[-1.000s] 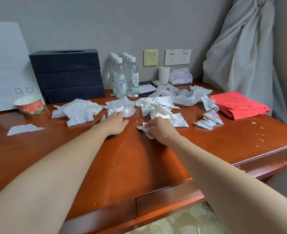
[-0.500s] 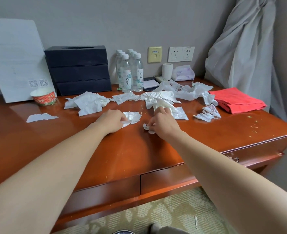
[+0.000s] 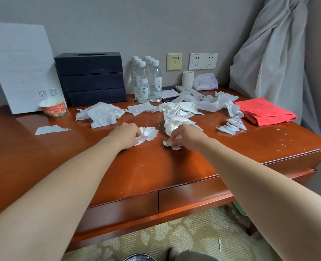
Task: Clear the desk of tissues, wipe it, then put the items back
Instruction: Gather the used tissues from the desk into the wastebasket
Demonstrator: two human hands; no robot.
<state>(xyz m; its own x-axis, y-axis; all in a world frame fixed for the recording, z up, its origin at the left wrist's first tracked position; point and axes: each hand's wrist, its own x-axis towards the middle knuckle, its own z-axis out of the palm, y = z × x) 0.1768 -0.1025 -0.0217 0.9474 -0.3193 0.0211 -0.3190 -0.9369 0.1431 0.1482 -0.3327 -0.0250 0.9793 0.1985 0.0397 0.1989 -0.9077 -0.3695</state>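
Crumpled white tissues lie scattered across the middle of a glossy wooden desk [image 3: 146, 172]. My left hand [image 3: 126, 135] grips one crumpled tissue [image 3: 149, 132] near the desk's centre. My right hand [image 3: 188, 137] pinches a small tissue scrap [image 3: 172, 145], with a larger tissue wad [image 3: 176, 124] just behind it. More tissues sit at the left [image 3: 101, 114], in the middle [image 3: 176, 108] and at the right [image 3: 231, 127]. A torn strip [image 3: 51, 129] lies alone at the far left. A folded red cloth [image 3: 263, 111] rests at the right end.
Along the wall stand a white sign board [image 3: 22, 66], a paper cup [image 3: 54, 109], a black tissue box [image 3: 91, 78], several water bottles [image 3: 148, 81], a toilet roll [image 3: 188, 80], a tissue pack [image 3: 205, 82] and a white plastic bag [image 3: 203, 101]. Crumbs dot the right side.
My left hand has closed on a tissue and drawn it toward me. My right hand keeps its scrap and has shifted slightly. The view has pulled back and tilted down.
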